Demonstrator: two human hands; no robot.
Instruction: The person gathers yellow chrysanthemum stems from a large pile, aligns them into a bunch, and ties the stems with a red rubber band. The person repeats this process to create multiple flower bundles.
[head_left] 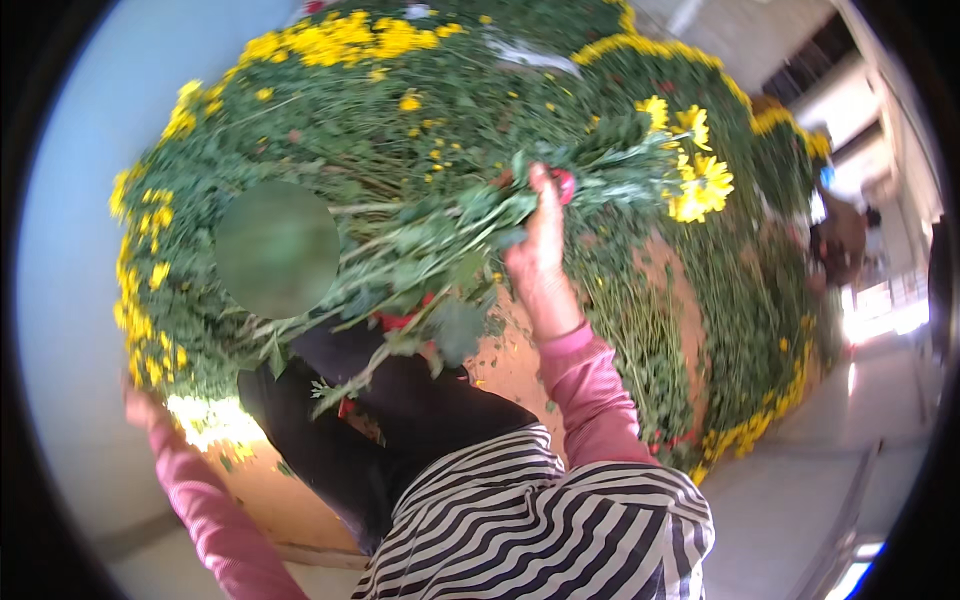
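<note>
My right hand [540,245], in a pink sleeve, is closed round a bunch of yellow chrysanthemums [600,175]. The yellow blooms point right and the long leafy stems trail left over my lap. A small red thing shows by my fingertips; its kind I cannot make out. At the far left my left hand [145,408] is beside the yellow blooms at the edge of a large heap of cut flowers [330,120]. Its fingers are small and blurred, so neither their pose nor anything in them shows.
Green stems with yellow heads along the outer edge surround me at the front and right. Another flower heap [760,330] lies to the right. Orange-brown floor [515,340] shows between the heaps. A pale wall [70,280] stands at left. Farther right is another person [838,240].
</note>
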